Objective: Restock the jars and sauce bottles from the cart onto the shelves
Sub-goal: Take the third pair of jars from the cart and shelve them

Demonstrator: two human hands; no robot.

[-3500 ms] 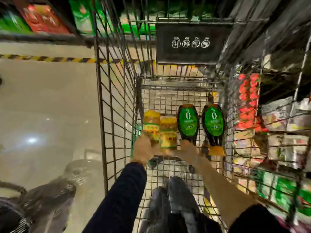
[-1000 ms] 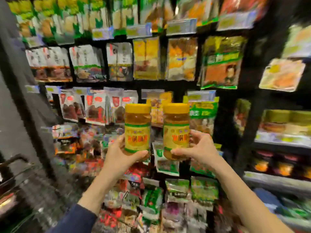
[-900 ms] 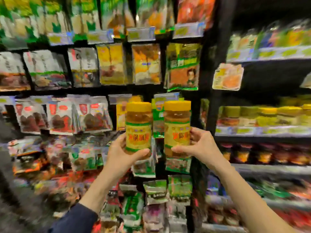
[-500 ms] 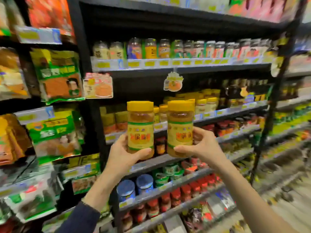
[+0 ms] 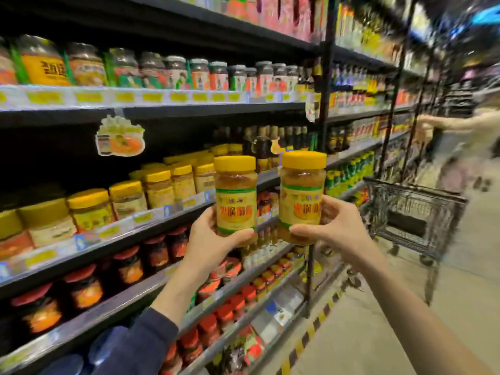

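My left hand (image 5: 209, 240) grips one yellow-lidded jar (image 5: 235, 196) by its lower half, held upright. My right hand (image 5: 334, 226) holds a second, matching jar (image 5: 302, 194) upright beside it, a small gap between the two. Both jars hang in the air in front of the shelving. On the middle shelf (image 5: 151, 220) to the left stands a row of the same yellow-lidded jars (image 5: 159, 188), with dark empty room behind and above them. Dark sauce bottles (image 5: 281, 138) stand further right on that shelf level.
The upper shelf (image 5: 151, 97) carries mixed sauce jars; lower shelves hold red-lidded jars (image 5: 130, 267). A black wire cart (image 5: 408, 212) stands in the aisle to the right. Beyond it another person (image 5: 470, 136) reaches toward the shelves. A striped floor line (image 5: 311, 331) runs along the shelf base.
I lifted the two jars out of the cart and turned right along the aisle, from hanging packets to the jar shelves. Both hands kept their hold on the jars.
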